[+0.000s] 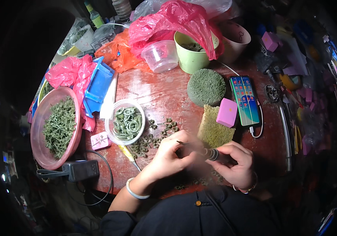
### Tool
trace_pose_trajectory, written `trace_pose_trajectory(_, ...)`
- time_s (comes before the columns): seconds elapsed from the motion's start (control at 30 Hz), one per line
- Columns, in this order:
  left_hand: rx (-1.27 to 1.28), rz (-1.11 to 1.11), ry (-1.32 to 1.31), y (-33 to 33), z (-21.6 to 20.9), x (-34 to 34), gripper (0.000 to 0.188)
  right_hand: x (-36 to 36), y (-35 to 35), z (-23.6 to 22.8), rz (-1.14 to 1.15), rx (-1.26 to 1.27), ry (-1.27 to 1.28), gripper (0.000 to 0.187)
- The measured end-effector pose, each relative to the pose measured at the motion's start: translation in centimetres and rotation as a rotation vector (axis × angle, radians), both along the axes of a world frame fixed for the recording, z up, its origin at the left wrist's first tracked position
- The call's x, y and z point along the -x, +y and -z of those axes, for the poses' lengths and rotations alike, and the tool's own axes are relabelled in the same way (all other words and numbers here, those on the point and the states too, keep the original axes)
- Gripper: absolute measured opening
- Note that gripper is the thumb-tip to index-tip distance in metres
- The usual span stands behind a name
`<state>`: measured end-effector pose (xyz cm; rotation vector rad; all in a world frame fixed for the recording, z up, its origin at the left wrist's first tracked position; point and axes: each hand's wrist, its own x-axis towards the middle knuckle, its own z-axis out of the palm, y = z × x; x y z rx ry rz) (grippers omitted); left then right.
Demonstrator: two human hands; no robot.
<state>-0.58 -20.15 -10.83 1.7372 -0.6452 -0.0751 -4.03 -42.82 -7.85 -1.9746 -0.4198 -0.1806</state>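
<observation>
Both hands come together over the near part of the red table. My left hand (172, 155) is closed in a pinch, and a thin dark tip pokes out of its fingers; the rest is smeared by motion. My right hand (237, 163) grips a small dark piece with pale bands (213, 154), perhaps a stack of rings, its far end pointing at the left hand. Left of my hands, a clear round tub (110, 121) holds several green rings (128, 122). Small dark green twisted pieces (147, 143) lie loose beside it. A yellow-handled tool (126, 152) rests near them.
Beyond my hands lie a worn yellow-green sponge (212, 131), a pink block (226, 112), a round green textured pad (206, 87) and a phone (246, 100) on a cable. A pink basin (36, 129) of green pieces stands left, near a power bank (81, 170). Pots and bags line the back.
</observation>
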Motion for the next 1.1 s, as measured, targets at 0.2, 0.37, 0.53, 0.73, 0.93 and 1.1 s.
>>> trace_pose_trajectory(0.2,-0.015,0.024,0.02,-0.11,0.38,0.5,0.026,-0.08,0.44,0.06,-0.075,-0.02,0.004,0.025)
trace_pose_trajectory(0.37,0.113,0.039,0.275,-0.06,-0.01,0.87,0.021,-0.03,0.22,0.21,-0.055,-0.073,0.044,0.024)
trace_pose_trajectory(0.53,0.093,0.046,0.223,-0.16,-0.37,0.74,0.018,-0.14,0.27,0.05,-0.077,-0.091,0.043,0.023)
trace_pose_trajectory(0.73,0.243,0.048,0.511,0.53,0.0,0.66,0.027,0.0,-0.02,0.31,-0.031,-0.143,0.076,0.02)
trace_pose_trajectory(0.93,0.279,0.082,0.527,0.64,-0.01,0.55,0.027,-0.09,-0.12,0.4,-0.05,-0.17,0.157,0.019)
trace_pose_trajectory(1.1,0.28,0.086,0.548,0.66,0.09,0.54,0.027,-0.25,-0.17,0.17,-0.063,-0.144,0.129,0.02)
